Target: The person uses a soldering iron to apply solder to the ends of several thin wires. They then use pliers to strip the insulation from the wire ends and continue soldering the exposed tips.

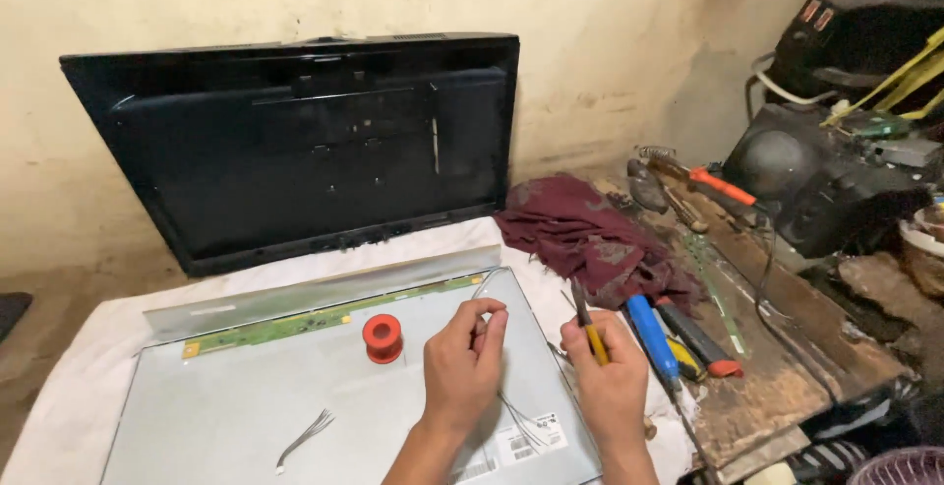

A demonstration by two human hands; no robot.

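Wire [511,408], thin and pale, runs from the left hand's pinched fingertips down across the grey metal back of a flat panel [246,406] that lies on a white cloth [88,347] over the surface. Farthest left on that panel rests a small loose bundle of wires [305,436]. A green circuit strip [315,320] runs along the panel's upper edge, and a red spool [383,336] stands just below it. Behind, a black television back cover [295,151] leans against the wall. The left hand [462,362] is clenched lightly, thumb and forefinger nipping the wire's upper end above the panel's right half. Just beside it, the right hand [610,382] grips yellow-handled pliers [590,333], their dark nose pointing up and away. Right of that hand lie a blue-handled screwdriver [651,335] and a black-and-red-handled tool [700,339] on the worn wooden surface [787,387], with a dark red rag [590,234] heaped behind them.
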